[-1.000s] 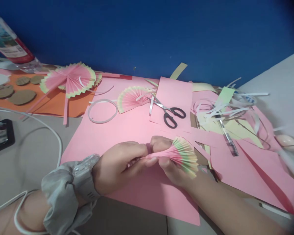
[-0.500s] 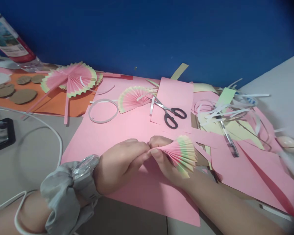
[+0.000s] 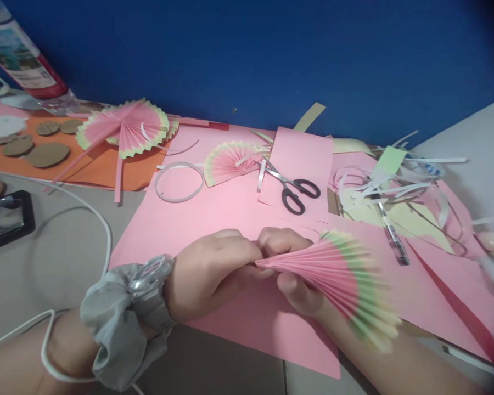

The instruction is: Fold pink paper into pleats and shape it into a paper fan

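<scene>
A pleated paper fan (image 3: 337,274), pink with a green and pale yellow edge, spreads to the right over my right wrist. My left hand (image 3: 216,271) is closed at its narrow gathered end, fingers curled against my other hand. My right hand (image 3: 292,263) holds the pleats from below, its thumb under the fan and its fingers behind. Pink paper (image 3: 181,225) lies beneath both hands. Beyond them are a smaller pleated fan (image 3: 230,161) and black-handled scissors (image 3: 292,189).
A grey ring (image 3: 179,181) lies left of the scissors. Round fans on sticks (image 3: 125,129), cardboard discs (image 3: 47,155) and a bottle (image 3: 28,60) stand at the left. Paper strips (image 3: 387,189) and a pen (image 3: 391,230) are at the right. A white cable (image 3: 93,211) runs by my left arm.
The fan in my hands has spread wider and reaches further right and down. My right thumb has moved down and right, below the pleats. The view has shifted slightly.
</scene>
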Demonstrator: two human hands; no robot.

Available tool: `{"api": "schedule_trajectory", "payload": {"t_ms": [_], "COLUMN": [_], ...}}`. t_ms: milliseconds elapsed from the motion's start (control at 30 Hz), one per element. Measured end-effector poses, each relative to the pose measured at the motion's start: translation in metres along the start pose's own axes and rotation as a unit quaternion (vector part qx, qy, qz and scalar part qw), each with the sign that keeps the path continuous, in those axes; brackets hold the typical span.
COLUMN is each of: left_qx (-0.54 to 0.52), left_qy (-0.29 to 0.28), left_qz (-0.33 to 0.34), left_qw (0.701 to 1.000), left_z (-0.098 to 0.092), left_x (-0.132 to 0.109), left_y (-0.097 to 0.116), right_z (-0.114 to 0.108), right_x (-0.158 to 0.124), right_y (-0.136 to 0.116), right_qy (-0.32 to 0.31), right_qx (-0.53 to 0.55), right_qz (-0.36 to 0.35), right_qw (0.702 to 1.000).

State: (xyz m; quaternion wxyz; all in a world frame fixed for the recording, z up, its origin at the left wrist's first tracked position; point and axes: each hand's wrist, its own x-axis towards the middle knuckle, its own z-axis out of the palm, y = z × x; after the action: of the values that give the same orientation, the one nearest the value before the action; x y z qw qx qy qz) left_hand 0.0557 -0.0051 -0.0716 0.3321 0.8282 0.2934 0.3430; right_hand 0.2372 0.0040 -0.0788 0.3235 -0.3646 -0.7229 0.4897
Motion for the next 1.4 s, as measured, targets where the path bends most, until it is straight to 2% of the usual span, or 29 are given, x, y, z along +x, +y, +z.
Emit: {"api": "schedule_trajectory", "payload": {"t_ms": [167, 233, 300, 333, 433, 567, 700, 800, 967, 1167, 1233, 1267, 1333, 1400], "left_qx": [0.010, 0.009, 0.003, -0.005, -0.035, -0.057, -0.059, -0.039, 0.016, 0.113, 0.130, 0.139, 0.156, 0.169], "left_qy": [-0.006, -0.019, -0.037, -0.041, -0.031, -0.009, -0.001, -0.003, -0.004, 0.061, 0.055, 0.050, 0.032, 0.032], "left_qz": [-0.009, -0.009, 0.003, 0.008, 0.006, 0.016, 0.030, 0.032, 0.045, 0.036, 0.020, 0.004, -0.048, -0.110], "left_qw": [1.000, 1.000, 0.999, 0.999, 0.999, 0.998, 0.998, 0.999, 0.999, 0.991, 0.990, 0.989, 0.986, 0.979], "left_z": [0.001, 0.001, 0.000, 0.000, 0.000, 0.000, 0.000, 0.000, 0.001, 0.004, 0.005, 0.005, 0.005, 0.006], "left_x": [-0.002, -0.002, -0.002, -0.002, -0.001, -0.001, -0.001, -0.002, -0.002, -0.001, 0.000, 0.001, 0.002, 0.003], "left_y": [-0.002, -0.001, -0.001, 0.000, 0.000, 0.001, -0.001, -0.003, -0.002, -0.002, -0.002, -0.002, -0.002, -0.002], "right_z": [0.001, -0.002, -0.005, -0.006, -0.006, -0.003, -0.004, -0.003, 0.000, -0.004, 0.000, 0.003, 0.008, 0.009], "right_x": [0.003, 0.005, 0.007, 0.008, 0.013, 0.023, 0.031, 0.033, 0.033, 0.028, 0.026, 0.025, 0.023, 0.020], "right_y": [-0.002, -0.008, -0.016, -0.019, -0.020, -0.007, -0.001, -0.004, -0.005, -0.012, -0.011, -0.009, -0.002, 0.007], "right_qy": [0.005, -0.022, -0.049, -0.043, -0.052, -0.107, -0.190, -0.208, -0.195, -0.179, -0.142, -0.101, -0.013, 0.035], "right_qx": [-0.052, -0.078, -0.101, -0.106, -0.078, -0.060, -0.074, -0.094, -0.090, -0.058, -0.056, -0.056, -0.078, -0.124], "right_qz": [-0.042, -0.048, -0.041, -0.025, 0.020, 0.023, 0.004, -0.004, -0.046, -0.077, -0.080, -0.084, -0.081, -0.084], "right_qw": [0.998, 0.996, 0.993, 0.993, 0.995, 0.992, 0.979, 0.974, 0.976, 0.979, 0.985, 0.990, 0.994, 0.988]}}
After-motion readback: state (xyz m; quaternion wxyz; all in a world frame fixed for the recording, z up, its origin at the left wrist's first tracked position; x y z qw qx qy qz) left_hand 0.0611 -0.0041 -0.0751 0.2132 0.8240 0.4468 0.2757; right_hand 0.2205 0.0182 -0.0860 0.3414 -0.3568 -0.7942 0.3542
